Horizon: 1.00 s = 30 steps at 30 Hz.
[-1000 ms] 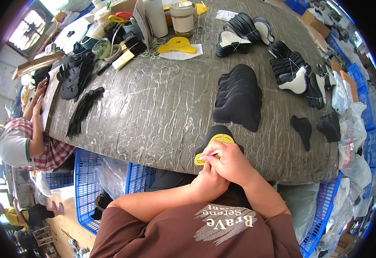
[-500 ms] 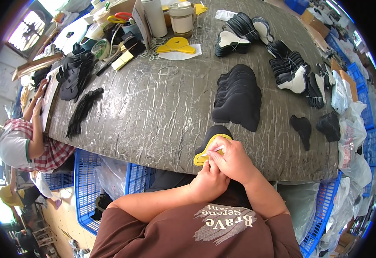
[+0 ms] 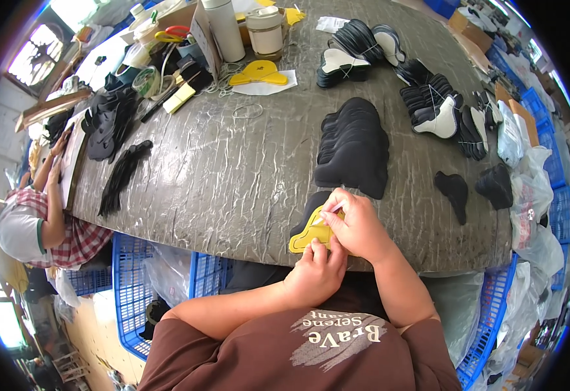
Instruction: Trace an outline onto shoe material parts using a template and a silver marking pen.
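Right hand (image 3: 359,223) grips a white pen (image 3: 318,222), left hand (image 3: 315,271), grip indeterminable, touches the yellow template (image 3: 303,241), which lies over a black piece (image 3: 312,205) at the near edge of the counter (image 3: 220,189) and appears light, stiff, best pressed at its rim

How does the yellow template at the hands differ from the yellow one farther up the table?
The near template lies on a black piece; the far template lies on a white sheet. The left hand touches the near template; no hand touches the far template. Both are yellow.
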Motion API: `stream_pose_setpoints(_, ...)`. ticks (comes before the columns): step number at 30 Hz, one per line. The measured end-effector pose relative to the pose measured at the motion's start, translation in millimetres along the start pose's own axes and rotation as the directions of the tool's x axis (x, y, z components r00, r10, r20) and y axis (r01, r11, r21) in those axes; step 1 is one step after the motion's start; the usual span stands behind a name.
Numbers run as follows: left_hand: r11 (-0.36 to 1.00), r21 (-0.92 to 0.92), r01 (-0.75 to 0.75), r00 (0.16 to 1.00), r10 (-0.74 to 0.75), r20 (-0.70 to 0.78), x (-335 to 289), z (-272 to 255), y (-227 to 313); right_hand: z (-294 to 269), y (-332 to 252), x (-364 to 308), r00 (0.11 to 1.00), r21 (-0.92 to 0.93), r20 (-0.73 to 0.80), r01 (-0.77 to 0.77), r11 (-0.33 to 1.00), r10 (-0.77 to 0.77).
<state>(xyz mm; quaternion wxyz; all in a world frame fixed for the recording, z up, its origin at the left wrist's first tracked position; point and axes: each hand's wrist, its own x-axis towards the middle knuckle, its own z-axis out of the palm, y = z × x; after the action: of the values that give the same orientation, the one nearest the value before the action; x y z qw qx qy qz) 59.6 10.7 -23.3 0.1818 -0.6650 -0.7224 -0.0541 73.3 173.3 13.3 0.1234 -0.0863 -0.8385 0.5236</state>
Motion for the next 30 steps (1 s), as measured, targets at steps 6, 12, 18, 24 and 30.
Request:
stream_pose_setpoints(6,0.999,0.029,-0.022,1.0,0.022,0.006,-0.1,-1.7,-1.9,0.1,9.0,5.6,1.0,0.048,-0.029,0.004,0.999,-0.003)
stream_pose_setpoints(12,0.999,0.005,-0.032,0.999,0.032,0.027,-0.8,-1.7,-3.1,-3.7,10.2,9.4,0.995,0.118,-0.09,-0.028,0.993,0.039)
stream_pose_setpoints(18,0.999,-0.008,-0.04,0.999,0.041,0.034,0.2,-3.8,-4.6,-6.7,16.5,9.3,0.996,0.079,-0.088,-0.022,0.997,0.029)
stream_pose_setpoints(24,0.999,-0.009,-0.042,0.999,0.042,0.032,0.1,-3.7,-4.8,-8.3,19.0,5.6,0.983,0.123,-0.179,-0.02,0.992,0.042)
stream_pose_setpoints(30,0.999,-0.004,-0.04,0.998,0.04,0.044,-0.1,-4.8,-5.1,-10.1,23.2,0.7,0.976,0.096,-0.214,-0.01,0.995,0.03)
